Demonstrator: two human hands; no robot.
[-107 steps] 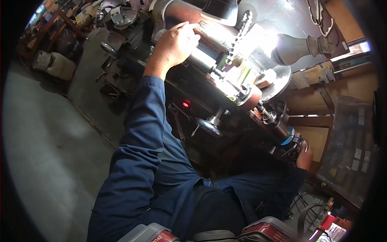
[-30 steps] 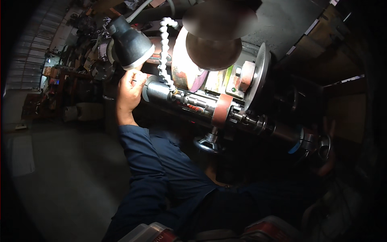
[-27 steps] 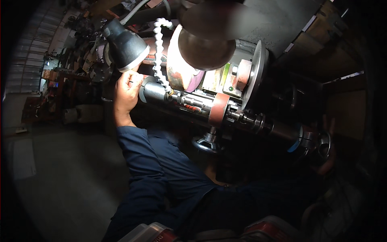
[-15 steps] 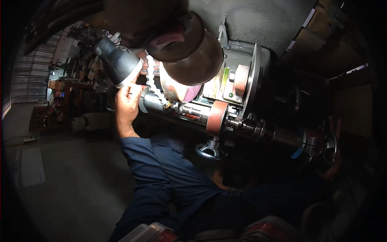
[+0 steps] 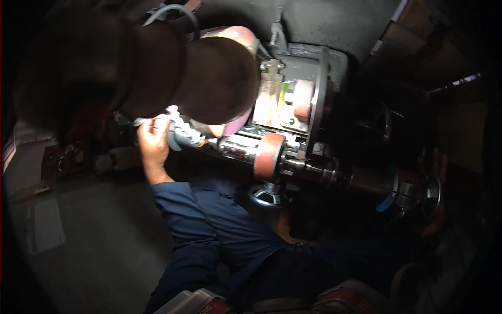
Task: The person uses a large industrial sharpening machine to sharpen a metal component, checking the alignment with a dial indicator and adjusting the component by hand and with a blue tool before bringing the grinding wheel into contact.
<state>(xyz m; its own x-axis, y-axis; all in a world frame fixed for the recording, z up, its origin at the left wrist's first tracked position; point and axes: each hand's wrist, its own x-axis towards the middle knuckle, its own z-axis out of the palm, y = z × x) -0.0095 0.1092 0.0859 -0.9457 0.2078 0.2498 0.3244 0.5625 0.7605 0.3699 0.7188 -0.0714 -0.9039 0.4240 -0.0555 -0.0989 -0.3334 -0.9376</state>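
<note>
My left hand (image 5: 155, 144) is closed at the left end of a grinding machine's horizontal steel cylinder (image 5: 181, 137), beside a white segmented hose (image 5: 186, 126); what its fingers hold is hidden. A large, dark, blurred rounded object (image 5: 214, 73) covers the upper left of the view, over the pink grinding wheel (image 5: 235, 123). A red collar (image 5: 269, 157) surrounds the spindle at the middle, above a chrome handwheel (image 5: 265, 197). My right hand (image 5: 435, 217), very dim at the far right, is beside another handwheel (image 5: 432, 197) on the spindle's end; its grip is unclear.
Behind the spindle are a lit plate with a red block (image 5: 302, 99), a tall metal flange (image 5: 320, 94) and a dark wall (image 5: 345, 26). Wooden panels (image 5: 413, 42) stand at the upper right. My legs are below the machine, over grey floor (image 5: 104, 225) at the left.
The view has shifted: the dark rounded object now spreads further left and down, hiding the black lamp. My left hand appears lower and further left, still at the cylinder's end.
</note>
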